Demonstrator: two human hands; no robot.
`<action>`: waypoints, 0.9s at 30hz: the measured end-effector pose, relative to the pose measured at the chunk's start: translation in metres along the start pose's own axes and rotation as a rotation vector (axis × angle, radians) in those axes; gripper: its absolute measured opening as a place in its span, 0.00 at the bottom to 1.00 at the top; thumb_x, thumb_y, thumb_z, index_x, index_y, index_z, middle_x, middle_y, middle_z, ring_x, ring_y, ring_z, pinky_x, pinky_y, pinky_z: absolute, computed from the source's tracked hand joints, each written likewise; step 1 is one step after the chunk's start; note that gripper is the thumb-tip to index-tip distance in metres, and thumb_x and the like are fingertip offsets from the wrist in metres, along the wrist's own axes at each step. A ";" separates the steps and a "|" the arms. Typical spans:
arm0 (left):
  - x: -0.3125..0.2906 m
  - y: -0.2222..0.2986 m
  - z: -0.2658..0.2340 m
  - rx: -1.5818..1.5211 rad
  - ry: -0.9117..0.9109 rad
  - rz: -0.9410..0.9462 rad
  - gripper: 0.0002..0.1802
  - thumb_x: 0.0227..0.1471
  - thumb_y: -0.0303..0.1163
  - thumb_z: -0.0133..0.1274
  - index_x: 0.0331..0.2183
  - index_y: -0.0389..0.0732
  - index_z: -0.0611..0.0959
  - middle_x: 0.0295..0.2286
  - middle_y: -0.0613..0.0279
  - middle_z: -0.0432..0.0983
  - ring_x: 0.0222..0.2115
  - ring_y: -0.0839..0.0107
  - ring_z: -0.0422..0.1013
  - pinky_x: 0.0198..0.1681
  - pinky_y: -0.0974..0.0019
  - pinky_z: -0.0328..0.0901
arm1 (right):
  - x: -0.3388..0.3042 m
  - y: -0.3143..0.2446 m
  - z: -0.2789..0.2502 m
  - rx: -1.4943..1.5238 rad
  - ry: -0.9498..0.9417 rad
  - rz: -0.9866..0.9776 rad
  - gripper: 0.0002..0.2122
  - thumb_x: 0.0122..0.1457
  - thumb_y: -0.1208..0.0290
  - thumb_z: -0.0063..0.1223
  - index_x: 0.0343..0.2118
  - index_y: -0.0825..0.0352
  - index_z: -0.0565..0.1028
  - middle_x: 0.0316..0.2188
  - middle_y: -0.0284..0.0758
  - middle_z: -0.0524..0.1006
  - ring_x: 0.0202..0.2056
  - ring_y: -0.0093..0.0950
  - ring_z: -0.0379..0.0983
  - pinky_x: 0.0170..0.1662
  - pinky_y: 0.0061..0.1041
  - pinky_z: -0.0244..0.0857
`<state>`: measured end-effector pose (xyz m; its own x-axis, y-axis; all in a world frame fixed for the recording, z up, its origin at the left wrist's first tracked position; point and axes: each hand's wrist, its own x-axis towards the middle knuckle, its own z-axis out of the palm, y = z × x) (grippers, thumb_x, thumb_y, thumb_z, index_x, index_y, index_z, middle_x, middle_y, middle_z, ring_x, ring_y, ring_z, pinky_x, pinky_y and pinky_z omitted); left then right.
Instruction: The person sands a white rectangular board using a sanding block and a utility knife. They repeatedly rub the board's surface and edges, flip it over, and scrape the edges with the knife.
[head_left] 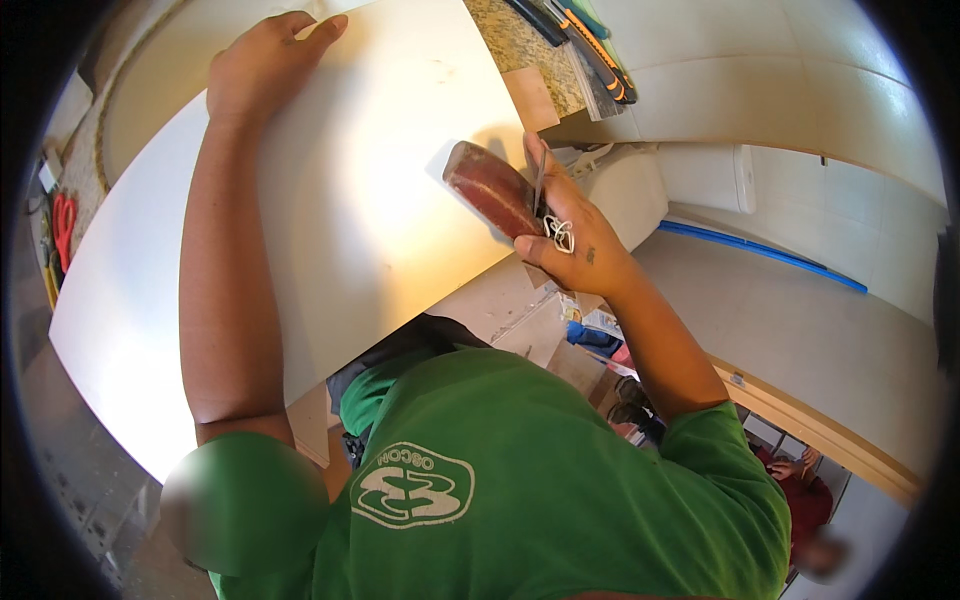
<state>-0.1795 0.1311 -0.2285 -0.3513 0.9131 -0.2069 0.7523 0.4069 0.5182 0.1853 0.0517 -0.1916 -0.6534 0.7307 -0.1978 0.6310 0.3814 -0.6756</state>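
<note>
A large white panel (340, 260) slants across the view in front of me. My left forearm lies along it. At the panel's far left edge, my left hand (265, 65) is closed over the rim, its thumb on the white face and its other fingers partly hidden. Over the panel's right side, my right hand (570, 235) grips a dark red, rounded block (490, 188) that looks like sandpaper wrapped round a core. A thin metal-looking strip (540, 178) stands up by the fingers, and a looped white wire-like piece (558, 234) shows at them.
A cutter knife with an orange and black handle (600, 60) lies on a speckled ledge at the far right. Red-handled scissors (64, 225) are at the far left. A blue strip (765, 257) runs along the right wall. Another person (805, 500) shows at the lower right.
</note>
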 end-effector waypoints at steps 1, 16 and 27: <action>-0.001 0.001 0.000 -0.029 -0.005 -0.005 0.34 0.54 0.68 0.50 0.48 0.53 0.87 0.39 0.60 0.85 0.42 0.61 0.79 0.50 0.59 0.70 | 0.003 -0.001 -0.001 0.010 -0.001 0.001 0.30 0.57 0.65 0.63 0.55 0.82 0.65 0.72 0.60 0.45 0.74 0.53 0.41 0.72 0.43 0.41; -0.010 0.010 -0.006 -0.088 -0.010 -0.058 0.33 0.56 0.65 0.52 0.50 0.51 0.85 0.39 0.59 0.85 0.41 0.63 0.80 0.49 0.61 0.71 | 0.060 -0.027 -0.033 -0.075 0.303 0.131 0.20 0.58 0.59 0.64 0.45 0.70 0.75 0.42 0.44 0.77 0.43 0.36 0.74 0.49 0.37 0.66; -0.002 -0.002 0.001 -0.020 0.068 0.054 0.30 0.57 0.64 0.52 0.46 0.51 0.87 0.32 0.62 0.85 0.37 0.64 0.80 0.45 0.61 0.72 | 0.213 -0.042 -0.057 -0.303 0.318 0.286 0.19 0.58 0.56 0.61 0.41 0.70 0.79 0.35 0.53 0.82 0.40 0.49 0.80 0.45 0.42 0.72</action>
<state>-0.1792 0.1287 -0.2301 -0.3481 0.9296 -0.1214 0.7601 0.3556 0.5439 0.0434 0.2231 -0.1646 -0.3077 0.9475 -0.0876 0.8892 0.2535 -0.3809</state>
